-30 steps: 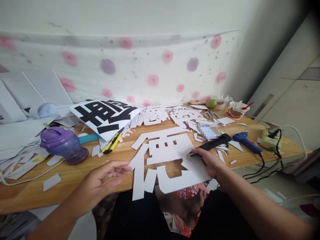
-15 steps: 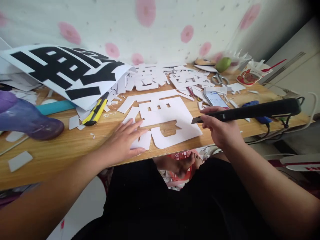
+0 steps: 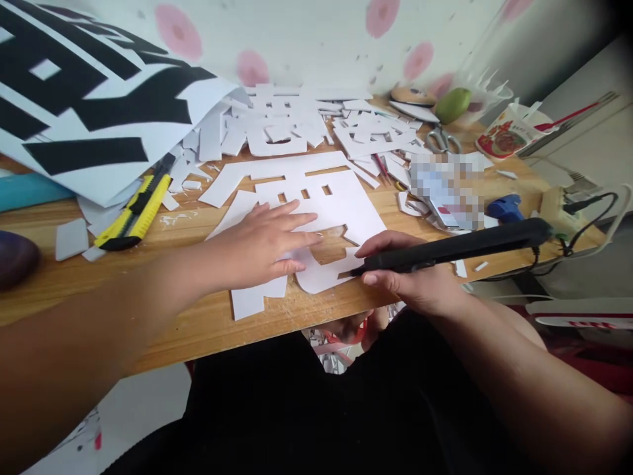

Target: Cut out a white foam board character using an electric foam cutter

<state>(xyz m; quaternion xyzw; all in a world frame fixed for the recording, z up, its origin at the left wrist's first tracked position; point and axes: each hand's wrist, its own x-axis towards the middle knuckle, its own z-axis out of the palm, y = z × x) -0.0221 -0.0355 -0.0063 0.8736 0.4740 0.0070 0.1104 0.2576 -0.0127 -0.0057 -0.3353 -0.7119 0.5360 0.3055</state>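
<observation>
Head view: a white foam-board cutout point(image 3: 353, 208) lies flat on the table point(image 3: 198, 320), mid-frame. The left hand point(image 3: 254, 244) spreads its fingers over its left part; the right hand point(image 3: 420, 287) grips a black-handled cutter point(image 3: 469, 246), long axis running from middle right toward centre, blade point(image 3: 344, 274) pointing left at the cutout's lower part, nearer the right hand; contact is unclear. Bold printed strokes on the paper sheet point(image 3: 165, 142), upper left, are cropped; the food tub's point(image 3: 509, 130) lettering, upper right, is too small to read.
</observation>
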